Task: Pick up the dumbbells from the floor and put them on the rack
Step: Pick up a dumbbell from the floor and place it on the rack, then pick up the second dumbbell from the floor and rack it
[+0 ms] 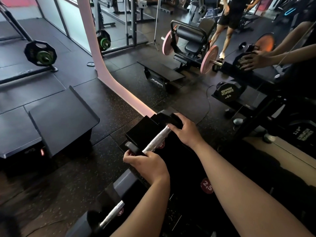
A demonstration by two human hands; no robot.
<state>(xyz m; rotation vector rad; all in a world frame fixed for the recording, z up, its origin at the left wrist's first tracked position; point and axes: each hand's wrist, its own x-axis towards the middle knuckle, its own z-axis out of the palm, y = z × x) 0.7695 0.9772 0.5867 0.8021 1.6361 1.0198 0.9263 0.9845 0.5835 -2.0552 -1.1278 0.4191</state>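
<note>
Dumbbell (154,139), black heads, knurled silver handle, both hands (148,165) gripping its ends

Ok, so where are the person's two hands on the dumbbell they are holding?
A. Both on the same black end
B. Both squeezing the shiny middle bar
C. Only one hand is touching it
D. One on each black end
D: the left hand grips the near black end and the right hand covers the far one, leaving the silver handle of the dumbbell bare between them.
</note>
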